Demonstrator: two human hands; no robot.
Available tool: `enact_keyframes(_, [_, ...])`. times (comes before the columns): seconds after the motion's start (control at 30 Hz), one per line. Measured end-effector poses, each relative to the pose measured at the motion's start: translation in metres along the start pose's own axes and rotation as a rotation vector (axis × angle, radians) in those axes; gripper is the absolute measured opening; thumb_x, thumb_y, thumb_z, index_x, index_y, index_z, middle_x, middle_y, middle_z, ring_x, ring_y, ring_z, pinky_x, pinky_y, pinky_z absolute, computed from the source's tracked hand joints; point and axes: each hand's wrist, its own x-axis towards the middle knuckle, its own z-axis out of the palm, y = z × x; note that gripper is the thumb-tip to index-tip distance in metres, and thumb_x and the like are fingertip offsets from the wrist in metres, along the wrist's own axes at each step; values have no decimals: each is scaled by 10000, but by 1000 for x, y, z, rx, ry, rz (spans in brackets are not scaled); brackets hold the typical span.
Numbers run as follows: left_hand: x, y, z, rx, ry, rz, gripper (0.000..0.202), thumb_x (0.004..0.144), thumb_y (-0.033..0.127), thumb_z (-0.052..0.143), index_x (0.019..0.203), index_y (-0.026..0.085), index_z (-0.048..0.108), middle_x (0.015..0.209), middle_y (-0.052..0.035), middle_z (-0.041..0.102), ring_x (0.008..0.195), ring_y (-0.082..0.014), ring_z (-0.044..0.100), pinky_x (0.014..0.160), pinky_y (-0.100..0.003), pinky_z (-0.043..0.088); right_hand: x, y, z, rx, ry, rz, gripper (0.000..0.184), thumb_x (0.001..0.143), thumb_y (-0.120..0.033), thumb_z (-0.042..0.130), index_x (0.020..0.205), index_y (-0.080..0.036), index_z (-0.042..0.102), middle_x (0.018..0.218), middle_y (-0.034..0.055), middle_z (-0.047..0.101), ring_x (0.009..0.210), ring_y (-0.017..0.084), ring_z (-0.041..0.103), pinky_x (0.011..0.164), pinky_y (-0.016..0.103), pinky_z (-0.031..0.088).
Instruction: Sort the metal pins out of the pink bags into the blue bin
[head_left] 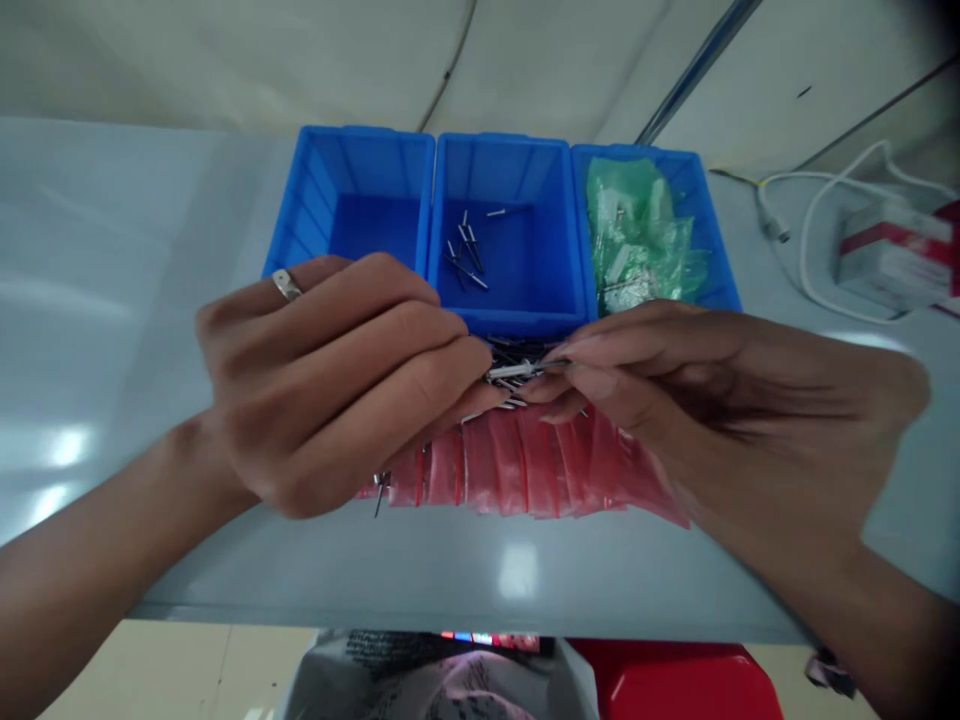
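Observation:
My left hand (337, 385), with a ring on one finger, is curled closed around a bundle of thin metal pins (517, 362). My right hand (675, 390) pinches the tip of one pin (514, 371) sticking out of that bundle. Both hands hover over a fanned row of small red plastic bags (525, 470) lying on the grey table (480, 580). Behind them stand three blue bins: the left bin (352, 190) looks bare, the middle bin (510, 290) holds several loose pins (466, 255), the right bin (716, 280) holds green bags (637, 235).
A white cable (817, 215) and a red-and-white box (892, 250) lie at the far right of the table. Below the table's front edge are a red object (675, 680) and printed fabric (420, 680). A loose pin (380, 492) lies by the red bags.

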Motion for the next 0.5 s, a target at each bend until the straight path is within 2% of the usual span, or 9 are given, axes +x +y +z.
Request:
enact_keyframes(0.07, [2, -3, 2, 134, -39, 218, 278, 973, 241, 839, 1219, 150, 748, 1068, -64, 822, 959, -294, 834, 673, -407, 622, -1, 1, 1, 71, 9, 2, 315, 984, -71, 808, 1116, -346, 889, 1002, -20, 877, 809, 220, 864, 662, 367, 769])
enact_keyframes(0.13, [3, -7, 7, 183, 9, 301, 178, 982, 197, 797, 1144, 138, 751, 1025, -79, 816, 935, -299, 834, 632, -400, 614, 0, 3, 2, 130, 13, -3, 308, 957, -55, 825, 1109, -312, 897, 975, -18, 876, 782, 213, 863, 645, 331, 767])
enact_keyframes(0.2, [3, -9, 11, 192, 57, 302, 57, 993, 202, 779, 1031, 170, 753, 956, -64, 804, 894, -285, 829, 581, -378, 583, 1, 5, 2, 151, 20, -27, 305, 933, -29, 834, 1090, -281, 904, 955, -24, 876, 735, 174, 848, 620, 251, 744])
enact_keyframes(0.3, [5, -10, 14, 204, 69, 280, 57, 997, 229, 780, 980, 182, 751, 922, -50, 803, 873, -263, 823, 549, -350, 545, 2, 6, 2, 211, 9, -38, 319, 919, 7, 825, 1088, -251, 907, 950, -23, 874, 699, 133, 834, 631, 166, 722])
enact_keyframes(0.5, [5, -13, 15, 220, 101, 266, 57, 1022, 228, 740, 1020, 171, 747, 924, -32, 806, 843, -248, 814, 571, -354, 564, 5, 6, 3, 341, -24, 21, 269, 907, -5, 849, 1053, -223, 911, 894, -1, 869, 695, 174, 849, 640, 191, 738])
